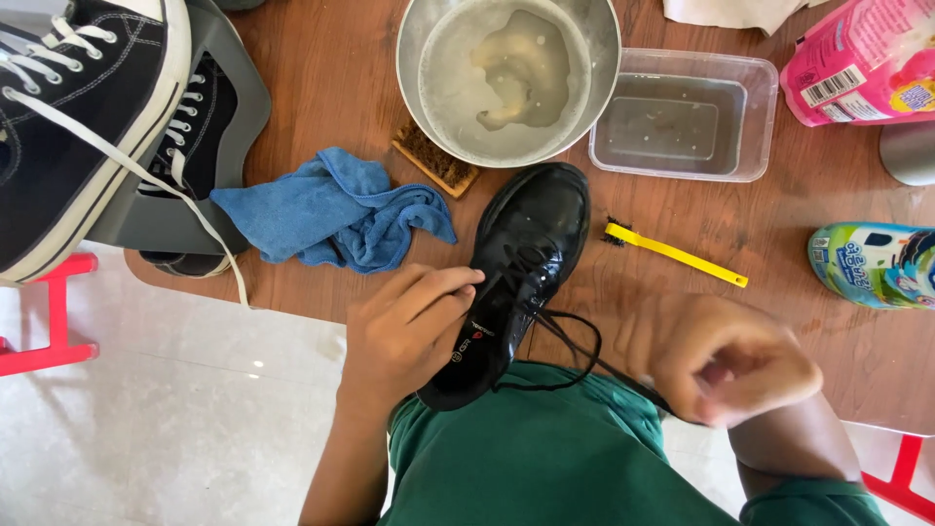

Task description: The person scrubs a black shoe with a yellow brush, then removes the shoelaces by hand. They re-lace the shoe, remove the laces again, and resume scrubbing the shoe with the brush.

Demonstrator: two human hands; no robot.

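The black shoe (516, 282) lies across the near edge of the tabletop (321, 78), toe pointing toward the far side and heel hanging off toward my lap. My left hand (404, 331) is wrapped around its side near the opening, fingers curled over the tongue where the lacing begins, holding it steady. A black lace (570, 341) runs out from the eyelets in a loop over my green shirt and across to my right hand (726, 365), which is blurred but closed, pinching the lace taut just off the near edge.

Just beyond the toe sits a metal bowl (508, 73) of cloudy water at the far edge. A brown scrubbing brush (435, 161) is tucked partly under its near rim. To the right of the bowl stands a clear plastic tub (684, 115) holding a little water. A yellow toothbrush (672, 253) lies to the right of the shoe, bristles toward it. A crumpled blue cloth (331, 209) lies to the left of the shoe, close to my left hand.

At the left end a grey stand (229, 117) holds black canvas sneakers (83, 107) with white laces, one lace dangling past the edge. At the right end are a pink bottle (862, 58) and a green-and-blue bottle (872, 265) lying down.
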